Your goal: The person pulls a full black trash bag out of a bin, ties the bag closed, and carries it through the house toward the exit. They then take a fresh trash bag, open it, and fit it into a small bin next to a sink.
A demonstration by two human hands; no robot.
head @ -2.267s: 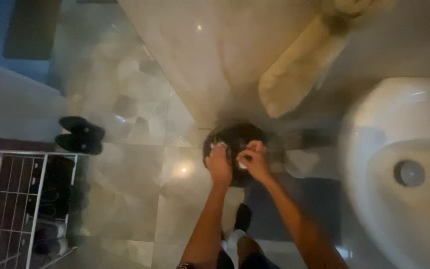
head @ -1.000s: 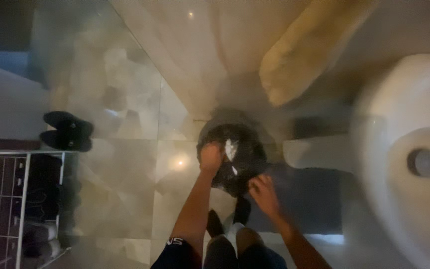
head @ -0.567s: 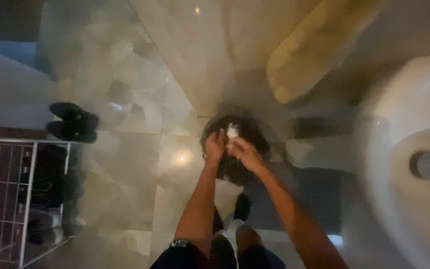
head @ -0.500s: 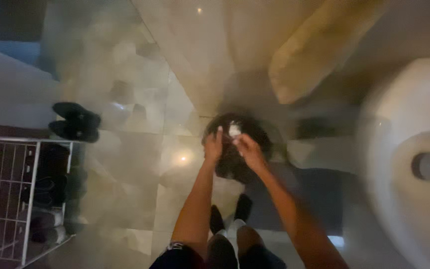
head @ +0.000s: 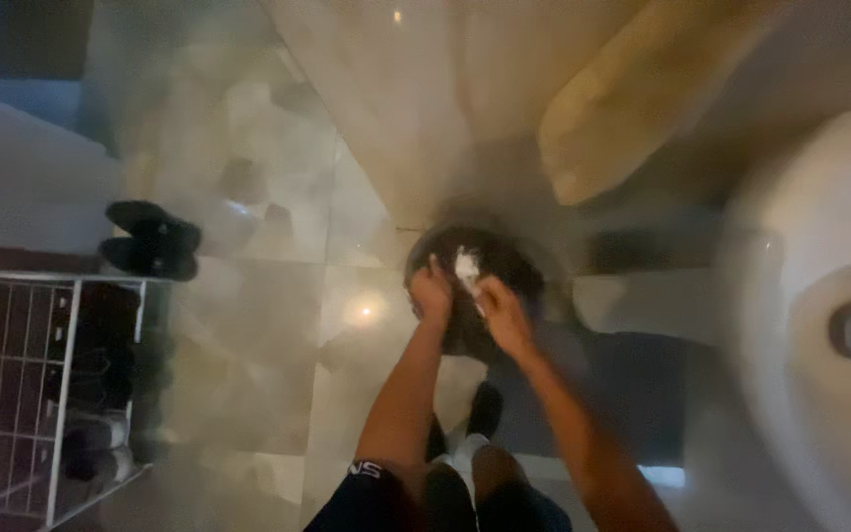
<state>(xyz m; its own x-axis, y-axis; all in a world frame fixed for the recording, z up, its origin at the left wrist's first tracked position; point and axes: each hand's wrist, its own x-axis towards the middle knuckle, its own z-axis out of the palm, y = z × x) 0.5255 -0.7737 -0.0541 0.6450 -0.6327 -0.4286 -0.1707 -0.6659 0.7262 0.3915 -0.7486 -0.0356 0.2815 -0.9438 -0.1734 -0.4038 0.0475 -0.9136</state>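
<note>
Over a dark round bin (head: 480, 296) on a pale tiled bathroom floor, two bare hands meet around a small white scrap (head: 466, 266).

Since a second ago the right hand (head: 500, 313) has risen from beside the bin to join the left hand (head: 432, 294) above its mouth; both now close in on the white scrap, fingers curled together, though blur hides which fingertips pinch it. A white basin (head: 819, 296) stands at right, dark shoes (head: 150, 238) and a wire rack (head: 22, 384) at left.
</note>
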